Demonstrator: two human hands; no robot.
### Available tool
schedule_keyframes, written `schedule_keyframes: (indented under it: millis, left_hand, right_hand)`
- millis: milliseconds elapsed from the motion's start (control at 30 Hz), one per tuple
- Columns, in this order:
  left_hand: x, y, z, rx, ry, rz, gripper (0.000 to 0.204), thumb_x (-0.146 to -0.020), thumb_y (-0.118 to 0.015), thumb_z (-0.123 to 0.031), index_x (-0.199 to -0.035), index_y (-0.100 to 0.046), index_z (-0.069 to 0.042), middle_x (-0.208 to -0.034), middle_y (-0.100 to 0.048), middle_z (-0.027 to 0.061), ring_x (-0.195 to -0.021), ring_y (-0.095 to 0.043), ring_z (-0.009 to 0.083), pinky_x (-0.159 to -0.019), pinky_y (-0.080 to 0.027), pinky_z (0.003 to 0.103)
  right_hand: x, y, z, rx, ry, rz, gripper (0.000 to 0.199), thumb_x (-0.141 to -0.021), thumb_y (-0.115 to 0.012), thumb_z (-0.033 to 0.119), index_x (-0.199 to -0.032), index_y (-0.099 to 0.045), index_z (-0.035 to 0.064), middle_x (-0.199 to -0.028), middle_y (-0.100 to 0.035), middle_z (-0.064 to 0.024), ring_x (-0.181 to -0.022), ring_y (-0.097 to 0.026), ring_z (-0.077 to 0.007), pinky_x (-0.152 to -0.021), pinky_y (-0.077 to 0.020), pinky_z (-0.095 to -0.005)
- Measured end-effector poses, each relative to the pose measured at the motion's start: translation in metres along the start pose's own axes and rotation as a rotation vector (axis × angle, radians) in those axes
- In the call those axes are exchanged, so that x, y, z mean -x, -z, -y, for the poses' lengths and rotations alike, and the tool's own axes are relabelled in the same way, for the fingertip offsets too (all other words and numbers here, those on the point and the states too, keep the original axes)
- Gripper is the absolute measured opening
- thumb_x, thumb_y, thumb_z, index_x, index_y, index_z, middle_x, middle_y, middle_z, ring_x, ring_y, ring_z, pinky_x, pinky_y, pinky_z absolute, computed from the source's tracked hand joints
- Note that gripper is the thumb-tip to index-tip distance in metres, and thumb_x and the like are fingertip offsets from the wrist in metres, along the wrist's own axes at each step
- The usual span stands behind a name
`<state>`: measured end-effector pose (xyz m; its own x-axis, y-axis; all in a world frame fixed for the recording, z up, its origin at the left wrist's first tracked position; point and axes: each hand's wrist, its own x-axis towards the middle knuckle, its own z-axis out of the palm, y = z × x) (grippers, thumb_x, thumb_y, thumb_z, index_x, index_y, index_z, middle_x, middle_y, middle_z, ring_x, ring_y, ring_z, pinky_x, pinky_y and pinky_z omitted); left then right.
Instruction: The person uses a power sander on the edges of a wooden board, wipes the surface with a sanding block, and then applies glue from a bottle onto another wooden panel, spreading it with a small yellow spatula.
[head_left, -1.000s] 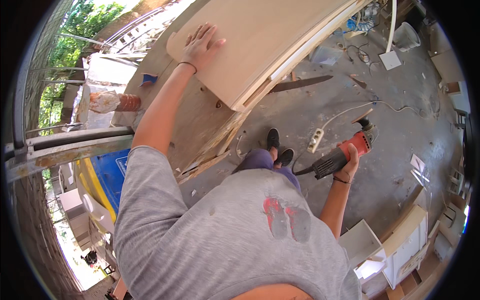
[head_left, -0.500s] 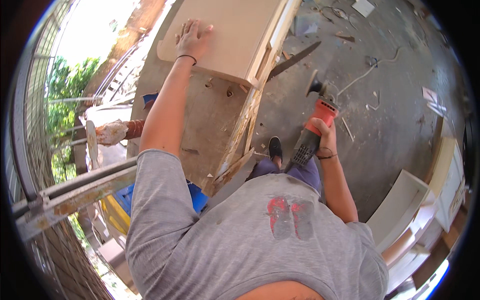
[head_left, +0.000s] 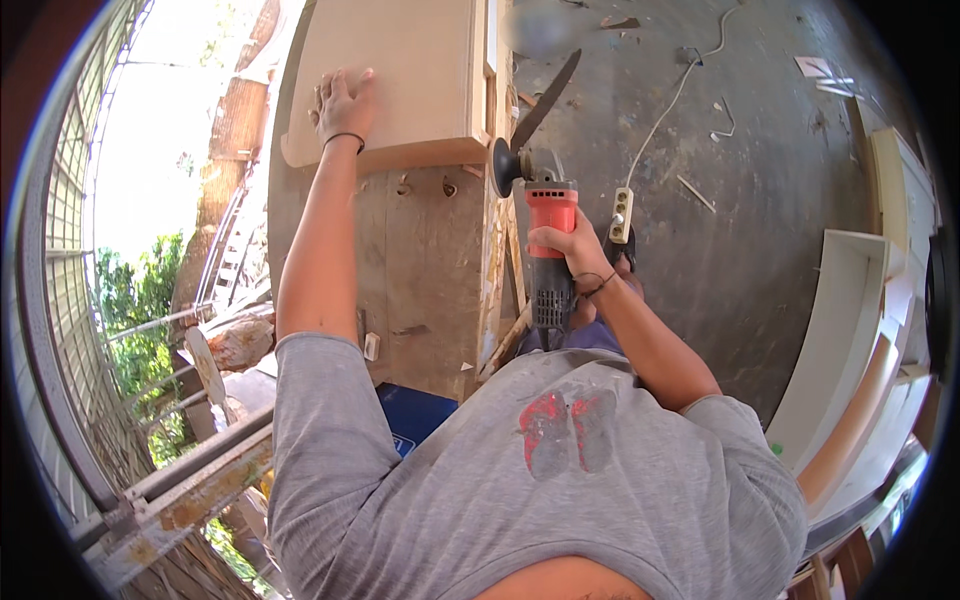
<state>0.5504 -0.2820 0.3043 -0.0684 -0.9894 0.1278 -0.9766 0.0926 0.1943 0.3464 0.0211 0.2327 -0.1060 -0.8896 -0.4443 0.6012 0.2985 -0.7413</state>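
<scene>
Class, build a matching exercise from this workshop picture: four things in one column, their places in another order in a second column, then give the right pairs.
1. left hand
2. right hand
3. power strip
4. blue box

A. lying on the concrete floor
B. under the near end of the workbench
C. flat on the pale wooden board
D. gripping the red grinder

Pairs: 1-C, 2-D, 3-A, 4-B
</scene>
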Motion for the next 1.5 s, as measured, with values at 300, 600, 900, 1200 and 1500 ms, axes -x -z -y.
schedule_keyframes:
  millis: [300, 600, 900, 1200, 1500]
  left_hand:
    - [-0.004, -0.002, 0.003, -0.001, 0.009, 0.005, 0.074, -0.085, -0.035, -0.064, -0.140, -0.032, -0.015, -0.150, -0.021, 0.0048, -0.139, -0.013, 0.0211, -0.112, -0.009, 0.045]
    - [-0.004, -0.001, 0.003, -0.009, -0.002, 0.018, 0.075, -0.085, -0.034, -0.064, -0.141, -0.030, -0.015, -0.150, -0.020, 0.0049, -0.140, -0.012, 0.0215, -0.112, -0.009, 0.045]
    - [-0.008, -0.003, 0.007, -0.025, -0.011, 0.006, 0.074, -0.085, -0.034, -0.063, -0.141, -0.030, -0.014, -0.150, -0.020, 0.0057, -0.140, -0.013, 0.0224, -0.112, -0.009, 0.046]
    - [-0.002, 0.001, 0.001, 0.000, 0.001, 0.017, 0.074, -0.085, -0.034, -0.063, -0.140, -0.031, -0.013, -0.149, -0.022, 0.0073, -0.139, -0.015, 0.0238, -0.111, -0.010, 0.045]
    - [-0.007, -0.001, 0.002, -0.015, -0.010, 0.006, 0.072, -0.087, -0.033, -0.061, -0.140, -0.032, -0.013, -0.149, -0.023, 0.0079, -0.139, -0.016, 0.0234, -0.111, -0.011, 0.046]
  right_hand:
    - [0.005, -0.014, 0.003, 0.000, -0.012, 0.006, 0.051, -0.065, -0.074, 0.014, -0.109, -0.052, 0.0022, -0.091, -0.057, -0.0042, -0.076, -0.056, -0.0126, -0.068, -0.0480, -0.0272]
    - [0.017, -0.034, 0.041, 0.024, 0.109, 0.057, 0.055, -0.064, -0.074, 0.014, -0.112, -0.051, 0.0014, -0.093, -0.057, -0.0045, -0.081, -0.056, -0.0131, -0.073, -0.0469, -0.0275]
    - [0.002, -0.011, 0.002, -0.019, 0.023, 0.033, 0.056, -0.063, -0.075, 0.014, -0.112, -0.050, 0.0013, -0.094, -0.057, -0.0050, -0.081, -0.057, -0.0138, -0.073, -0.0479, -0.0281]
    - [0.012, -0.023, 0.023, 0.048, 0.106, 0.066, 0.060, -0.061, -0.077, 0.014, -0.114, -0.050, 0.0034, -0.097, -0.057, -0.0049, -0.086, -0.056, -0.0140, -0.078, -0.0467, -0.0288]
    - [-0.007, -0.004, -0.009, -0.044, 0.023, 0.018, 0.059, -0.062, -0.077, 0.012, -0.113, -0.049, 0.0023, -0.095, -0.057, -0.0049, -0.083, -0.057, -0.0134, -0.075, -0.0477, -0.0282]
